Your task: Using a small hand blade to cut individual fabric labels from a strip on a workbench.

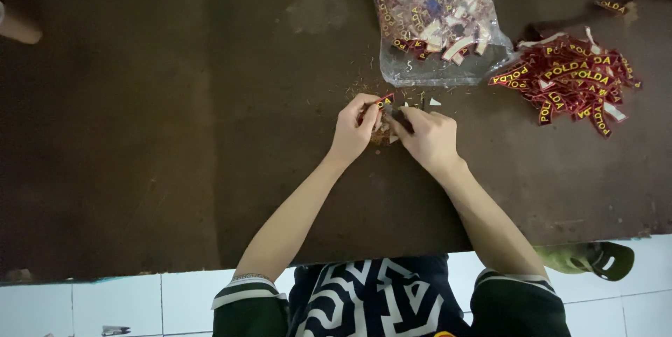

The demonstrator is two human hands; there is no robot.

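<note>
Dark brown bench [175,134] is seen from above. Small red patch [384,101] is pinched by left hand [355,129], just beside right hand [428,139], which is clenched on a dark tool [400,118], mostly hidden. Patch pile [570,81] and clear bag [437,18] lie beyond.

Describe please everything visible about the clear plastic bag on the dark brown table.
The clear plastic bag lies flat on the dark brown table, at the far edge, beyond both hands. It is a thin, shiny, wrinkled film, stuffed with small curved dark red patches with yellow lettering and white backing strips. Its top runs out of view; the near end is rounded. A loose pile of red patches lies just to its right. Neither hand touches it.
</note>
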